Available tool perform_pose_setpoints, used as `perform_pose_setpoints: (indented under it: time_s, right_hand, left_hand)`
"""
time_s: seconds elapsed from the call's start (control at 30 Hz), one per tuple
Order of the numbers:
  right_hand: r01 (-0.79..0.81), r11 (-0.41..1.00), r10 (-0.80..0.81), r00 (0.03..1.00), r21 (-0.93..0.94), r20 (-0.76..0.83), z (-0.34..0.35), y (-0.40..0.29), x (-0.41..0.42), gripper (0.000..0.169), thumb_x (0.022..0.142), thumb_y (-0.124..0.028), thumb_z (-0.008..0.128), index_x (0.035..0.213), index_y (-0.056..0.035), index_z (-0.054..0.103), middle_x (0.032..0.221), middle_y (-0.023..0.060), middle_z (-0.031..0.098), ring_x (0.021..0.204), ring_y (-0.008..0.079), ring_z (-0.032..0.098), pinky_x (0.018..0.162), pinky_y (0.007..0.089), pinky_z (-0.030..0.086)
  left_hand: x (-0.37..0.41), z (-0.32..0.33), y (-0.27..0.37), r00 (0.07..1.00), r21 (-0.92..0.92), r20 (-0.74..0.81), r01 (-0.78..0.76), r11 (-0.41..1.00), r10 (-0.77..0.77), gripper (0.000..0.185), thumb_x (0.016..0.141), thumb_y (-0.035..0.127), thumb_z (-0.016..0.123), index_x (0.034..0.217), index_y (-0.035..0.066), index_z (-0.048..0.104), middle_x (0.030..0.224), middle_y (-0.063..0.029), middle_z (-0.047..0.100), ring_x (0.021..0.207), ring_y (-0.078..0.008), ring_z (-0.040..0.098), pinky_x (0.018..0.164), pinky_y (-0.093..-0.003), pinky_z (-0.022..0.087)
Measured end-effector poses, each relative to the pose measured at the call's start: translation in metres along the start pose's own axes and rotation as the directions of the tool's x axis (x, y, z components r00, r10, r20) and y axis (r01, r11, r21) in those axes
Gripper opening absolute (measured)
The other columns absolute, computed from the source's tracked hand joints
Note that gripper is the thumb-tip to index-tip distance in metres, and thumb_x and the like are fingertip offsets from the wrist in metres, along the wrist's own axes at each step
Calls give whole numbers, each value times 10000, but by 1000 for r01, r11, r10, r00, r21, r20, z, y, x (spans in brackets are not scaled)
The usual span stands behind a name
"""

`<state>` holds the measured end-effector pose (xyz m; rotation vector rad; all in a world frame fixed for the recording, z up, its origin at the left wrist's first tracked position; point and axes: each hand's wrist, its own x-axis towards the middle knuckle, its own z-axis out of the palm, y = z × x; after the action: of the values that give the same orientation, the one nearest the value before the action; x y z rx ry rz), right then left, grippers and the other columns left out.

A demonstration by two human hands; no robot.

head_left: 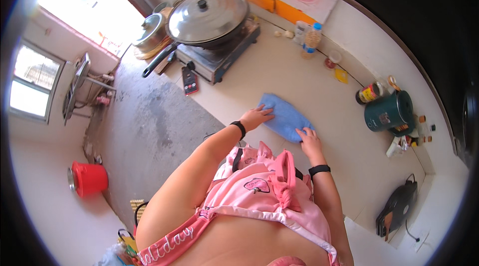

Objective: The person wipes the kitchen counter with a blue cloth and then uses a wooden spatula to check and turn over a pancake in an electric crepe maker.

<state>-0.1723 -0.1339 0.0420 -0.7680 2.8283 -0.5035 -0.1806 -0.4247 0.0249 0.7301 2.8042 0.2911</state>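
Observation:
A folded blue cloth (286, 118) lies flat on the pale tiled counter (239, 97) in front of me. My left hand (258, 117) rests on its left end, fingers spread over the edge. At the cloth's lower right corner is my right hand (309, 140), its fingertips touching the fabric. Neither hand is visibly closed around it. Each wrist wears a black band. Beyond the cloth, towards the upper left, a lidded wok (207, 15) sits on a portable gas stove (220, 60), its handle pointing left.
A smartphone (190, 81) lies near the counter's edge by the stove. Along the wall stand a plastic bottle (311, 41), a small jar (332, 59), a lying sauce jar (368, 93) and a dark green canister (389, 110). A black appliance (398, 206) is at the lower right.

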Motion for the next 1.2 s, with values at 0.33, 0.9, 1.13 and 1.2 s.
perform_pose_setpoints:
  time_s: [0.33,0.9,1.13,1.2]
  right_hand:
    - [253,967,-254,962,28,96,48,-93,49,440,779,-35,466,1149,-245,581,1187,46,512,1079,252,485,898,345,438]
    - [35,983,-9,989,178,-147,26,-25,-92,293,783,-86,508,1000,-214,658,1099,56,555,1013,237,513,835,329,452]
    - [-227,960,268,916,162,-299,0,58,-244,317,737,-54,521,981,-196,665,1072,44,582,996,239,540,846,334,443]
    - [-321,942,336,871,103,-359,-10,83,-293,324,716,-53,526,974,-189,667,1073,43,590,1003,234,544,872,339,426]
  left_hand:
    - [-134,3,-44,956,-116,-34,285,951,-291,629,719,-37,533,1293,201,436,1388,-28,354,1272,-317,339,960,-379,421]
    - [-65,7,76,989,-31,104,107,994,-103,572,710,-61,467,1231,173,499,1342,-34,420,1206,-357,414,921,-381,447]
    - [-10,47,223,965,101,161,-222,970,204,522,767,30,486,1265,183,464,1369,-47,373,1196,-366,419,853,-369,490]
    - [6,67,270,934,110,160,-337,935,318,523,780,53,493,1281,197,450,1368,-53,372,1194,-386,413,814,-382,512]
